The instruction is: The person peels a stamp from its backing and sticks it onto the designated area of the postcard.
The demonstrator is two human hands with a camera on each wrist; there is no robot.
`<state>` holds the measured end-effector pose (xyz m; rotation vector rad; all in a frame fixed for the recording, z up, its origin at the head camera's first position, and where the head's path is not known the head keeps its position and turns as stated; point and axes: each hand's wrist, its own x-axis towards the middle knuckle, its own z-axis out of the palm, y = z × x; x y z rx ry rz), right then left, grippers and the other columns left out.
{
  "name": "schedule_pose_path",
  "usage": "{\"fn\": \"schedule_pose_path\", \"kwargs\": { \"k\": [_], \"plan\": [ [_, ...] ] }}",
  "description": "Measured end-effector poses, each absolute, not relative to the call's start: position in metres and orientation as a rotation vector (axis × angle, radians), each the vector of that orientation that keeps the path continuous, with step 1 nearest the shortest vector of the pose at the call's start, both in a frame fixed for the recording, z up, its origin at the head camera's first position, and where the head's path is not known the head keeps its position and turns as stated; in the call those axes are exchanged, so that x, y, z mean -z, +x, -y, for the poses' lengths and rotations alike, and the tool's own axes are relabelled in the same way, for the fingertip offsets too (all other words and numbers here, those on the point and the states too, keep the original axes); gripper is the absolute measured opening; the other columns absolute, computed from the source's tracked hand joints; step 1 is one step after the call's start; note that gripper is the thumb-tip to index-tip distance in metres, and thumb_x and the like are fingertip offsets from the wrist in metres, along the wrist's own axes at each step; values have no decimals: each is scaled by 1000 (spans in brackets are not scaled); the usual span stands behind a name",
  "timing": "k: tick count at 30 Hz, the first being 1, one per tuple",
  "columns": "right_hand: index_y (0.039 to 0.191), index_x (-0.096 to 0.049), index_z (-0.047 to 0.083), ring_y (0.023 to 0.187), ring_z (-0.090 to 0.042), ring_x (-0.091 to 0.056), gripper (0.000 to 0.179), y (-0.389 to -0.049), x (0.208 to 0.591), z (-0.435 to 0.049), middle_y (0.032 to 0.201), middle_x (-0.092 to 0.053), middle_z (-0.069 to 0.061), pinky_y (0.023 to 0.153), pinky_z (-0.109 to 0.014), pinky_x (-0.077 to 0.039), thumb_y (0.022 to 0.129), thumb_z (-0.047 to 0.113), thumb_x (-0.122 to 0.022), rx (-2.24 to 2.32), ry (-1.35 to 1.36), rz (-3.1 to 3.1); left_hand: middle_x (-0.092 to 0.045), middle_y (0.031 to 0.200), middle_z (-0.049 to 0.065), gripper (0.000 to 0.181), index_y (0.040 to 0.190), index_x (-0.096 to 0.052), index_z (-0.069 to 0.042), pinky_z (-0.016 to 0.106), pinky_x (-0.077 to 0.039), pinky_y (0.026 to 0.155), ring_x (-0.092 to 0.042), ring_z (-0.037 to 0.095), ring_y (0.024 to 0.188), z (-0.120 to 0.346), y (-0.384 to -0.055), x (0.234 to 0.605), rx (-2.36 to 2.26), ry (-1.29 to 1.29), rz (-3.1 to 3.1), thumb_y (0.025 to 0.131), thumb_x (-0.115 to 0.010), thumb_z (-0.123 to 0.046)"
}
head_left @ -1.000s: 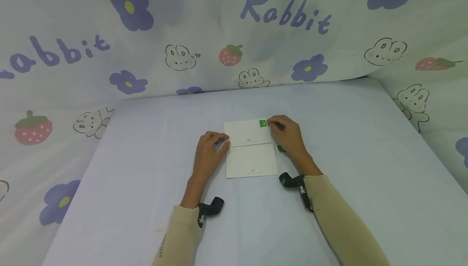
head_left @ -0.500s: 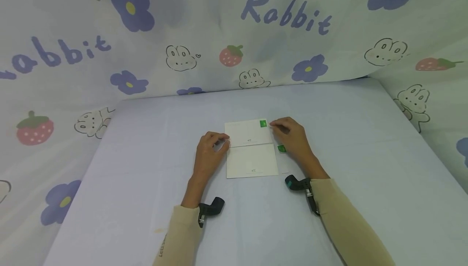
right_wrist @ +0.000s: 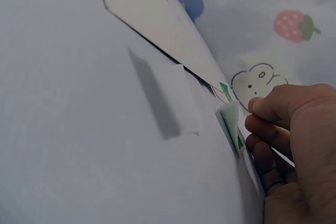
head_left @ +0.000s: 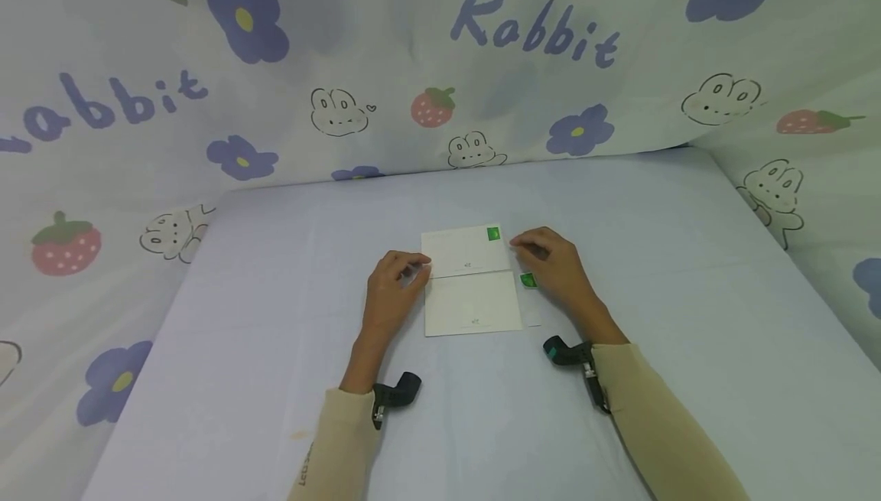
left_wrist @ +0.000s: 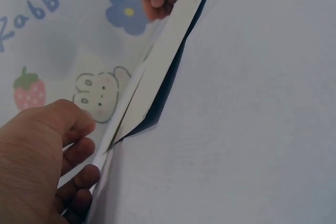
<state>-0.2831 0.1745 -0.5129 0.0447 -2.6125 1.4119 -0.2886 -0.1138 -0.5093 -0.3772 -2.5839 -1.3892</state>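
Two off-white postcards lie one above the other. The far postcard [head_left: 461, 250] bears a green stamp [head_left: 493, 234] at its upper right corner; the near postcard [head_left: 473, 304] has small print low down. My left hand [head_left: 392, 287] rests at their left edge, thumb and forefinger right by the seam between them. My right hand [head_left: 554, 268] is a little right of the far postcard, fingers bent loosely with nothing seen between them. Under its wrist side lies a second green stamp [head_left: 528, 281], which looks curled in the right wrist view.
A bent white paper slip [right_wrist: 170, 95] lies close to the near postcard, with its shadow beside it. Behind the white table [head_left: 275, 256] hangs a printed curtain [head_left: 406, 34] with rabbits, flowers and strawberries. Each wrist wears a black camera [head_left: 399, 390].
My right hand has drawn back from the stamped corner, moving right and toward me, which uncovers more of the loose green stamp. The left hand and the postcards stay where they were.
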Motion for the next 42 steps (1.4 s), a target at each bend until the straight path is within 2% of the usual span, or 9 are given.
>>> {"fn": "schedule_pose_path", "kwargs": {
  "k": [11, 25, 42],
  "plan": [
    [108, -75, 18, 116, -17, -57, 14, -278, 516, -177, 113, -64, 5, 101, -39, -45, 97, 15, -68, -1425, 72, 2603, -63, 102, -3, 13, 106, -76, -19, 35, -47, 81, -57, 15, 93, 118, -282, 510, 1472, -359, 2552, 94, -73, -22],
    [108, -75, 15, 115, -17, -58, 14, -269, 514, -180, 112, -65, 4, 100, -40, -45, 96, 11, -69, -1433, 147, 2567, -64, 102, -2, 12, 105, -76, -17, 37, -48, 82, -58, 16, 92, 117, -276, 510, 1502, -380, 2521, 94, -73, -20],
    [106, -75, 17, 115, -17, -58, 12, -260, 515, -184, 113, -65, 5, 101, -41, -45, 96, 16, -70, -1379, 139, 2611, -64, 102, -3, 12, 105, -76, -19, 37, -48, 83, -58, 16, 93, 116, -269, 505, 1532, -360, 2536, 94, -72, -22]
  ]
}}
